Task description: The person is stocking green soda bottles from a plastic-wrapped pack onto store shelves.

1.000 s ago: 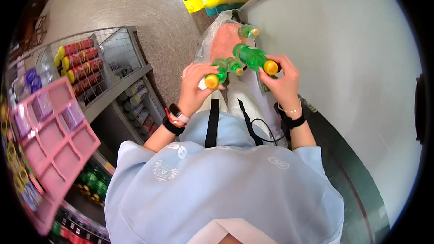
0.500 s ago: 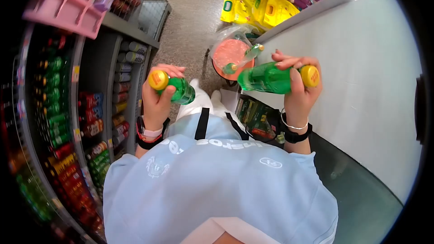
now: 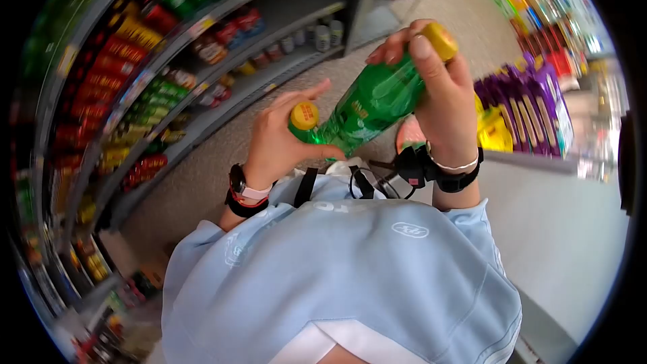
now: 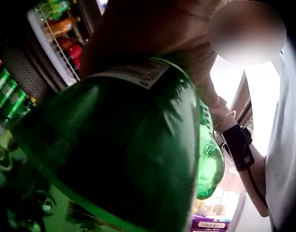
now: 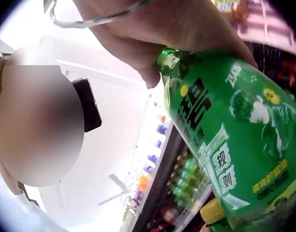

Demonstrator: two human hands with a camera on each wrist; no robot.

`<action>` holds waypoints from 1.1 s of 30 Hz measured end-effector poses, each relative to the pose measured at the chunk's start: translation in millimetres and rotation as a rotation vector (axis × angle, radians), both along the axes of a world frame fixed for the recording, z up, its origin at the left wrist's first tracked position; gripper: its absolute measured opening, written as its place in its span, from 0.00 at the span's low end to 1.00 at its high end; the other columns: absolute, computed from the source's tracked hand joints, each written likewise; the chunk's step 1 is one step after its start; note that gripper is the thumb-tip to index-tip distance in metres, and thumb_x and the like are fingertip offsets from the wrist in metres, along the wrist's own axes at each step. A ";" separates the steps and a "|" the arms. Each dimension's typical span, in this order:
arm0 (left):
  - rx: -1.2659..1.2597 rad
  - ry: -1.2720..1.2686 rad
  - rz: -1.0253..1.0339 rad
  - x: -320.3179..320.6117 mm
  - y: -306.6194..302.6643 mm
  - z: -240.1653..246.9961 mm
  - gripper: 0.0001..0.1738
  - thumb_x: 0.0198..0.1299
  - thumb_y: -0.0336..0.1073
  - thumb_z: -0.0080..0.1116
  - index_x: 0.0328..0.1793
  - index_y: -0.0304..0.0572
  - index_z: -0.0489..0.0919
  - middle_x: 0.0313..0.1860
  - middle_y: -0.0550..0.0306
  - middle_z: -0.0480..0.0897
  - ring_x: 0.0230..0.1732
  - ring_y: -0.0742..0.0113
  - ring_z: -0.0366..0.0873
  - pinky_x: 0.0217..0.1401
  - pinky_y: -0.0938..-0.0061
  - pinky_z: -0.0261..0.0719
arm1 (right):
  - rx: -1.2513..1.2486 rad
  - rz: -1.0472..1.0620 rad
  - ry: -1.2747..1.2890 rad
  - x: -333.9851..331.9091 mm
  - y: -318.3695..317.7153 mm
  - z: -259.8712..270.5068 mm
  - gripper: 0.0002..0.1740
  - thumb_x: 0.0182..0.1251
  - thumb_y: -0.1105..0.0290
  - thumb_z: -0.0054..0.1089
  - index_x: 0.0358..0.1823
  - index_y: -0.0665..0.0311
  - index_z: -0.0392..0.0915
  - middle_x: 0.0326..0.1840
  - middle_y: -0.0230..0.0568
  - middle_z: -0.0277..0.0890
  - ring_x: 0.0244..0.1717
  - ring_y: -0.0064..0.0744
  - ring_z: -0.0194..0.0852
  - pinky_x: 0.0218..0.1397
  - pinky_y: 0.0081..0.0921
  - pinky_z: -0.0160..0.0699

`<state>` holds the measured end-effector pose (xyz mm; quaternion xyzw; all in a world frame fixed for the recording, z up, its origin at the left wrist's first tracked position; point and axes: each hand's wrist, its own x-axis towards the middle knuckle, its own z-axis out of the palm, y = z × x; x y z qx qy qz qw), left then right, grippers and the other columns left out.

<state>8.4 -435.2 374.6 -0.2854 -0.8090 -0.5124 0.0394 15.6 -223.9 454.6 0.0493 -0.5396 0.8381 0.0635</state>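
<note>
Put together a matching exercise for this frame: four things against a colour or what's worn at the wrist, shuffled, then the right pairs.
Things
1. Left hand
2. Caps of the two green bottles
3. Right hand
4. Shirt

Descriptions
A. Pale blue
B. Thin bracelet at the wrist
C. Pink-banded watch at the wrist
D. Yellow

Pairs: 1-C, 2-D, 3-B, 4-A

Head view downward, wrist views close, right one upward, bottles [image 3: 377,104] shared
</note>
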 end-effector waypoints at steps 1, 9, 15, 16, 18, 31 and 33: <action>0.000 0.012 0.054 5.2 -25.8 0.8 0.40 0.33 0.43 0.84 0.56 0.38 0.80 0.45 0.54 0.84 0.37 0.67 0.82 0.46 0.73 0.78 | 0.000 0.054 0.012 -7.0 -28.5 2.0 0.12 0.69 0.64 0.64 0.43 0.64 0.73 0.37 0.34 0.79 0.41 0.24 0.79 0.46 0.22 0.78; 0.202 -0.380 0.354 50.5 -202.3 -3.8 0.29 0.36 0.41 0.84 0.44 0.36 0.83 0.33 0.57 0.85 0.35 0.75 0.80 0.42 0.74 0.79 | 0.201 0.652 0.095 -52.1 -241.4 -2.8 0.14 0.65 0.67 0.68 0.44 0.63 0.71 0.37 0.30 0.78 0.40 0.17 0.74 0.45 0.19 0.75; 0.249 -0.265 0.723 75.1 -307.2 12.3 0.26 0.37 0.39 0.84 0.40 0.36 0.82 0.33 0.55 0.86 0.35 0.73 0.82 0.41 0.73 0.80 | 0.246 0.897 0.546 -73.9 -373.5 5.9 0.40 0.54 0.68 0.75 0.66 0.62 0.61 0.67 0.44 0.59 0.71 0.38 0.60 0.71 0.39 0.61; 0.323 -0.265 0.761 77.6 -322.6 11.3 0.25 0.37 0.38 0.84 0.39 0.36 0.82 0.32 0.55 0.86 0.35 0.74 0.83 0.40 0.73 0.80 | 0.293 0.889 0.565 -77.1 -387.4 12.5 0.42 0.54 0.67 0.75 0.68 0.62 0.60 0.68 0.45 0.59 0.71 0.39 0.60 0.72 0.40 0.61; 0.403 -0.246 0.799 79.1 -351.8 13.3 0.25 0.36 0.38 0.84 0.38 0.36 0.81 0.32 0.55 0.86 0.34 0.74 0.83 0.39 0.74 0.80 | 0.401 0.915 0.580 -88.0 -412.9 15.3 0.47 0.52 0.64 0.76 0.70 0.60 0.57 0.68 0.45 0.60 0.70 0.42 0.60 0.72 0.43 0.61; 0.007 0.082 1.034 3.2 -515.2 69.7 0.21 0.38 0.33 0.80 0.33 0.36 0.77 0.40 0.47 0.87 0.38 0.63 0.86 0.41 0.69 0.81 | 0.597 0.792 0.755 -154.7 -576.2 30.5 0.51 0.48 0.53 0.79 0.66 0.70 0.58 0.57 0.56 0.74 0.57 0.55 0.77 0.56 0.40 0.79; 0.306 0.200 0.943 -8.2 -542.5 73.4 0.19 0.44 0.31 0.77 0.34 0.35 0.74 0.44 0.42 0.86 0.40 0.60 0.84 0.45 0.66 0.81 | 0.530 0.718 0.881 -173.4 -583.6 43.5 0.51 0.47 0.59 0.81 0.67 0.69 0.56 0.56 0.52 0.74 0.59 0.49 0.76 0.58 0.39 0.77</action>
